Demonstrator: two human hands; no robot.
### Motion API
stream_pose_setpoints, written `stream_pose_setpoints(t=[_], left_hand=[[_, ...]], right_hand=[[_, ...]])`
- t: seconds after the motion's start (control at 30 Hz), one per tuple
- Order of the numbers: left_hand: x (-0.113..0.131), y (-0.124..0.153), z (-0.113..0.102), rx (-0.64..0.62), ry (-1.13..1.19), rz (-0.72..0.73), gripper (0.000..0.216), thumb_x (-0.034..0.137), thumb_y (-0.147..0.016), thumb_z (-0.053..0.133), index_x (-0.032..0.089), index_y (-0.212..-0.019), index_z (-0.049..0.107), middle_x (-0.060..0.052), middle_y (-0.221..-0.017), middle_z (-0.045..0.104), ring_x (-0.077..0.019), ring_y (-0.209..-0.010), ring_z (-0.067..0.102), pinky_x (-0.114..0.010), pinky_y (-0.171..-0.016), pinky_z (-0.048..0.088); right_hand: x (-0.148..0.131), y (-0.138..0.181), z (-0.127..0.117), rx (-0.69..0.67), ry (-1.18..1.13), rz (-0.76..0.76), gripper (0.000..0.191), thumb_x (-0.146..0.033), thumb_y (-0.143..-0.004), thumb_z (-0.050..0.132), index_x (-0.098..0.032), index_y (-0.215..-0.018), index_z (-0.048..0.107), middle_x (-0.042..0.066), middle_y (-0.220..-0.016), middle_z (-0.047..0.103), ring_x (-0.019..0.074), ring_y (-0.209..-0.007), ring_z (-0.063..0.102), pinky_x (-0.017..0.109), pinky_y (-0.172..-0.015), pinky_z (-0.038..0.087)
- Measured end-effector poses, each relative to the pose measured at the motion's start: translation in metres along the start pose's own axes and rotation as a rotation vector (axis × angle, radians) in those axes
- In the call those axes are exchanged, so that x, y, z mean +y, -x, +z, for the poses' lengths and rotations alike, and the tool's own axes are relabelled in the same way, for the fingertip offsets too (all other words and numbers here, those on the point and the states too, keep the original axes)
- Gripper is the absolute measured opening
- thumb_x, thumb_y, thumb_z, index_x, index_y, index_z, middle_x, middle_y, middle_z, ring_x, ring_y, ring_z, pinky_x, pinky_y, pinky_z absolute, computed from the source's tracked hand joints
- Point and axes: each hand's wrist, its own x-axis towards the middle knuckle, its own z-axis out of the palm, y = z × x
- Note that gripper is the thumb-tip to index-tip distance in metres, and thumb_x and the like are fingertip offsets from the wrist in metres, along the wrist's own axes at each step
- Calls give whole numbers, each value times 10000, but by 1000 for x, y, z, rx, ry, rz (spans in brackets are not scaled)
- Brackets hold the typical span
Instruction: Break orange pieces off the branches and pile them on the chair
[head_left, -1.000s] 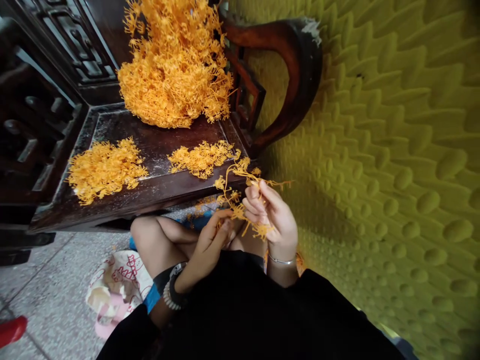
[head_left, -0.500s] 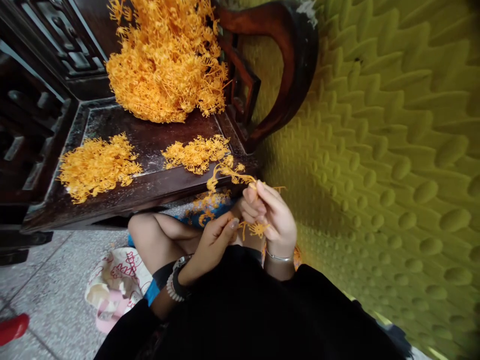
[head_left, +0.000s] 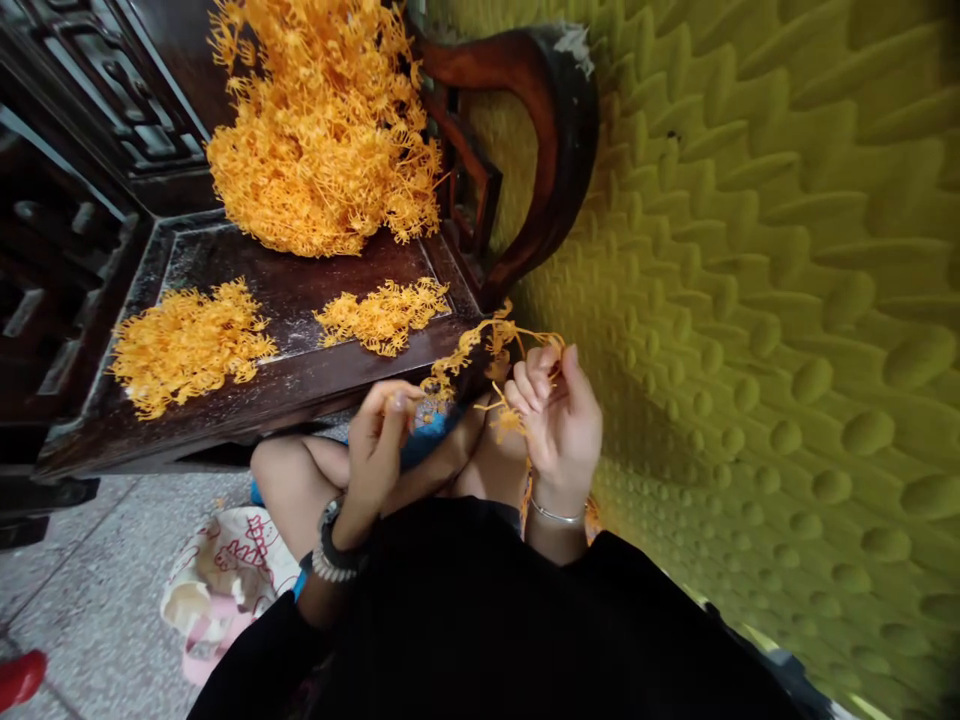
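Two hands at chair seat (head_left: 300, 375) front-right corner | right hand (head_left: 559, 425) grips orange sprig (head_left: 487, 345) | left hand (head_left: 379, 440) pinches its free end | three orange piles on seat: back (head_left: 322, 130), front-left (head_left: 184, 345), front-middle (head_left: 379, 315)

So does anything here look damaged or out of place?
The armrest of the dark wooden chair is chipped pale at its top end. A few orange bits lie scattered below the seat edge, away from the piles.

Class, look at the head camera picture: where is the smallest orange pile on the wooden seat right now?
The smallest orange pile lies near the wooden seat's front right edge, just ahead of the left hand.
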Motion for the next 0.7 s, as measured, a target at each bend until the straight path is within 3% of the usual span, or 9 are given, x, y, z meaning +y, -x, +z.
stream_pose_setpoints(t=[0.07, 0.17, 0.23, 0.33, 0.47, 0.6, 0.63, 0.7], left_hand=[[-5, -27, -3, 111, -202, 129, 317, 433, -971, 427, 188, -826, 566, 32, -630, 435, -109, -551, 405, -236, -548, 344], [-13, -72, -6, 220, -592, 326, 318, 411, -982, 388, 175, -864, 565, -50, -825, 539, -194, -807, 529, -342, -778, 424], [-18, -99, -3, 225, -774, 382, 294, 378, -978, 389, 166, -938, 588, -110, -960, 563, -266, -965, 529, -429, -883, 407], [-24, -128, 4, 147, -968, 349, 270, 329, -963, 407, 183, -1007, 630, -154, -1096, 575, -345, -1095, 490, -519, -943, 372], [-30, -145, 10, 57, -1087, 309, 299, 353, -955, 419, 225, -1066, 665, -142, -1251, 575, -386, -1220, 425, -622, -1061, 221], [-29, -149, 10, 79, -1070, 371, 302, 438, -930, 489, 269, -1086, 684, -96, -1323, 582, -372, -1282, 394, -651, -1124, -25], [-25, -147, 10, 91, -1042, 385, 296, 448, -925, 502, 274, -1075, 688, -85, -1311, 597, -362, -1276, 405, -645, -1128, -30], [-15, -136, 11, 87, -930, 418, 302, 456, -939, 479, 267, -1048, 687, -68, -1258, 631, -321, -1238, 448, -602, -1137, 90]], right_hand=[[1, -2, -4, 26, -43, -8, 275, -387, -900, 581, -204, -695, 602, -59, -550, 321, 81, -483, 301, 187, -476, 361], [1, -2, -8, 70, -68, -27, 271, -372, -905, 558, -212, -689, 593, -50, -570, 354, 90, -531, 374, 204, -580, 437], [4, -1, -8, 98, -68, -35, 289, -376, -905, 543, -217, -667, 580, -42, -586, 389, 96, -557, 414, 229, -656, 471], [10, 2, -8, 117, -87, -45, 278, -359, -905, 519, -218, -683, 608, -27, -616, 471, 109, -614, 491, 272, -776, 500], [14, 4, -9, 130, -123, -17, 201, -287, -894, 502, -212, -848, 684, -4, -715, 607, 135, -771, 607, 345, -977, 473], [14, 4, -11, 129, -156, 29, 236, -257, -870, 496, -201, -991, 691, 19, -863, 692, 161, -944, 646, 390, -1096, 399], [14, 4, -11, 124, -167, 45, 252, -262, -869, 494, -197, -1014, 689, 26, -908, 705, 165, -986, 645, 393, -1108, 389], [15, 4, -12, 106, -178, 76, 273, -276, -871, 495, -193, -1048, 686, 36, -972, 717, 171, -1041, 640, 395, -1115, 383]])
